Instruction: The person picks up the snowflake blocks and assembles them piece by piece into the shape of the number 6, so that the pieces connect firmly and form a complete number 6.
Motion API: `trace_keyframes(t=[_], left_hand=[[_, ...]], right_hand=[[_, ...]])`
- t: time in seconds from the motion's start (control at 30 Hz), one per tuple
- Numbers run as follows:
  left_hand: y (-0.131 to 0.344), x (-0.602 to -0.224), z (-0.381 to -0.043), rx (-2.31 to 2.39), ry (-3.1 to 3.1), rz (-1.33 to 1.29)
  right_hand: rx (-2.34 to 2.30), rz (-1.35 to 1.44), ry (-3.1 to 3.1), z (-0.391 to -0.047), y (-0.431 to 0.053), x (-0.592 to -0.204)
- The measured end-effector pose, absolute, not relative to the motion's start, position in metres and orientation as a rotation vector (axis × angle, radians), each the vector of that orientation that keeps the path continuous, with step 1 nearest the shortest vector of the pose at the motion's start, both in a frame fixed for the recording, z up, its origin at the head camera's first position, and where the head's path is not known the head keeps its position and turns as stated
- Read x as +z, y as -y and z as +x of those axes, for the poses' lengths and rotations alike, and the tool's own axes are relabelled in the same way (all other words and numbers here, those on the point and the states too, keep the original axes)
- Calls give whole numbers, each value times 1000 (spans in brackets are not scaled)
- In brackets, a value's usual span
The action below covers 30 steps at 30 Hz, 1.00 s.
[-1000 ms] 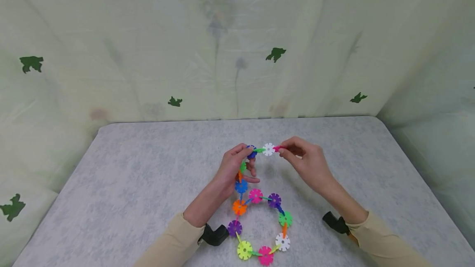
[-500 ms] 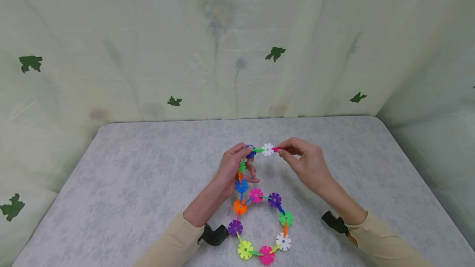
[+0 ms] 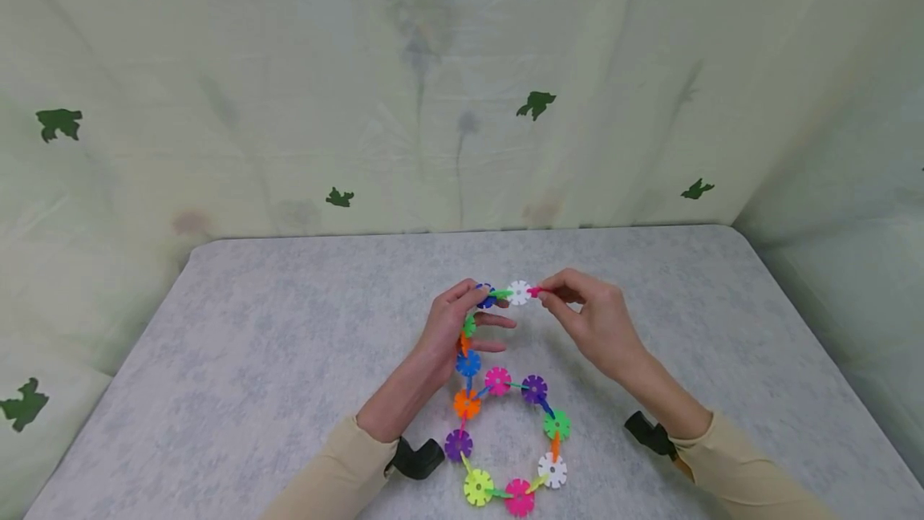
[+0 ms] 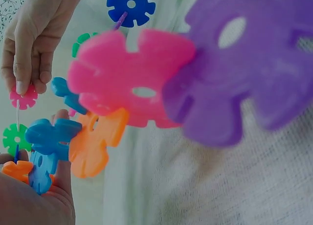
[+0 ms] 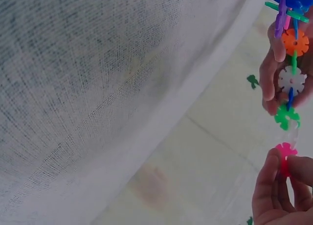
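A chain of colourful notched plastic snowflake discs runs up from a closed ring (image 3: 458, 445) on the table. My left hand (image 3: 442, 329) pinches a dark blue disc (image 3: 486, 295) between thumb and index finger, its other fingers spread out under the chain. Past it come a green disc (image 3: 500, 294) seen edge-on and a white disc (image 3: 519, 293). My right hand (image 3: 597, 326) pinches the pink disc (image 5: 286, 151) at the chain's end, which joins the white one. Beside the left palm hang a green disc (image 3: 469, 326), an orange one and a light blue disc (image 3: 468, 363).
A grey mottled cloth covers the table (image 3: 289, 343). Behind it hangs a pale curtain (image 3: 289, 103) with green bird shapes. Black wrist cameras sit on both arms, the left camera (image 3: 419, 458) close to the ring's purple disc.
Both hands have shifted very slightly left with the top of the chain. The lower fingers of my left hand have straightened out. The ring has hardly moved.
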State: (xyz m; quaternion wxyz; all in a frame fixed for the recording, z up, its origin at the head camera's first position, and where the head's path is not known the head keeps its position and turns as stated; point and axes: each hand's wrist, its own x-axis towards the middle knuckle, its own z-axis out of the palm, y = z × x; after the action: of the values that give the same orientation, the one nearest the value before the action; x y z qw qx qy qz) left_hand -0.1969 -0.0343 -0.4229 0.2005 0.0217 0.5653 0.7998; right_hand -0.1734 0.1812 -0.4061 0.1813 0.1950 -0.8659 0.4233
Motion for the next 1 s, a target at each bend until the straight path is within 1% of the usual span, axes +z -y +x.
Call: trace_keyframes(t=[0.43, 0.83, 1.0], left_hand=[[31, -422, -200, 2311, -1450, 44], [28, -419, -201, 2339, -1480, 3], [29, -420, -201, 2326, -1501, 3]], right_hand=[[1311, 500, 2476, -174, -187, -412], [1422, 452, 2470, -175, -186, -417], [1401, 453, 2475, -173, -185, -418]])
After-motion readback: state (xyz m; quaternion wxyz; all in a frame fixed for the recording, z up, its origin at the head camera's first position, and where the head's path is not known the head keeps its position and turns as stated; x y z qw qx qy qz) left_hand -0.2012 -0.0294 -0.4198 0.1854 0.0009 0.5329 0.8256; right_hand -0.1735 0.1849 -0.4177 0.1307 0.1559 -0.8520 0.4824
